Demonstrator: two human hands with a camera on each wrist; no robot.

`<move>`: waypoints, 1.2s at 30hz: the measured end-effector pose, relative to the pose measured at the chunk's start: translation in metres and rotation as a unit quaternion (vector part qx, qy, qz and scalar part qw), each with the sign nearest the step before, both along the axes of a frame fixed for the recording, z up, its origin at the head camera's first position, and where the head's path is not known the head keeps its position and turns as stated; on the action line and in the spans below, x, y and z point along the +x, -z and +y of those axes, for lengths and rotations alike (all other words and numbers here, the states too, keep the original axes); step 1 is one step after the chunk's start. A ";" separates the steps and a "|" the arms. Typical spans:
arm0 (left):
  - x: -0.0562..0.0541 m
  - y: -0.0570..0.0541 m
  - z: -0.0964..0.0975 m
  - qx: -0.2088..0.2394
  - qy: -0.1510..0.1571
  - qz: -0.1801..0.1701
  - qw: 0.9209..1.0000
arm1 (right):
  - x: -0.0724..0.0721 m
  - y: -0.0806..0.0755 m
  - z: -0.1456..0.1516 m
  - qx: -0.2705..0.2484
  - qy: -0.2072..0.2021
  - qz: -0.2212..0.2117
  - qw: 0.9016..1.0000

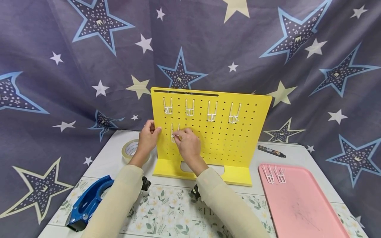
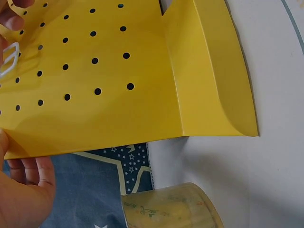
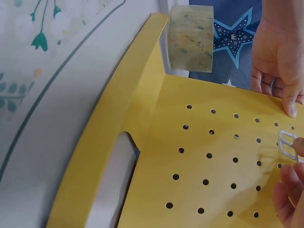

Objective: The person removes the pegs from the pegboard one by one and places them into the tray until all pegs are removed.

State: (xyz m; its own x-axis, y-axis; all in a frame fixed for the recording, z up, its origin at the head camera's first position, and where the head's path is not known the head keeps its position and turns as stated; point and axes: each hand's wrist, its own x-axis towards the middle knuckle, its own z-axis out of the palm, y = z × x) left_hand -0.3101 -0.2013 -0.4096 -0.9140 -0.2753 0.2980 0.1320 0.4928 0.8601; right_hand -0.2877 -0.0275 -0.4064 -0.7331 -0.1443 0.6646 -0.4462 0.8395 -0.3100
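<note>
**Fitting a white bent-wire hook to a yellow perforated upright board**

From here, the left hand grips the board's side edge, thumb in front. The right hand's fingers pinch the hook's lower end, below the leftmost of four similar white wire hooks. Settling this one seems the step in hand. I can't tell whether its top ends are seated; the next move likely calls for checking that before letting go.
</note>
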 end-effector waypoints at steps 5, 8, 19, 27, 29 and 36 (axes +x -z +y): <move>-0.001 0.000 0.000 -0.003 -0.001 0.003 1.000 | -0.001 0.002 0.000 0.003 -0.008 0.018 1.000; -0.001 0.000 0.000 -0.003 -0.003 0.005 1.000 | -0.002 0.003 0.000 0.006 -0.013 0.037 0.999; -0.001 0.000 0.001 0.004 0.001 -0.001 1.000 | -0.005 0.013 0.001 -0.024 -0.029 0.103 0.994; -0.001 0.000 0.002 -0.001 -0.002 0.005 1.000 | -0.005 0.013 0.002 -0.033 -0.038 0.141 0.989; -0.001 0.000 0.002 -0.002 -0.002 0.005 1.000 | -0.004 0.011 0.004 -0.033 -0.041 0.149 0.987; 0.001 -0.002 0.000 0.001 -0.001 -0.002 1.000 | 0.003 0.000 0.017 -0.028 -0.064 0.147 0.987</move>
State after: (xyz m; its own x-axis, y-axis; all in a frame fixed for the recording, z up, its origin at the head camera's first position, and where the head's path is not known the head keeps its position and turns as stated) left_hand -0.3091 -0.2011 -0.4074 -0.9142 -0.2784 0.2946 0.1279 0.4916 0.8614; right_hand -0.2849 -0.0103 -0.4064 -0.4861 -0.1795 0.8553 -0.6250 0.7554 -0.1966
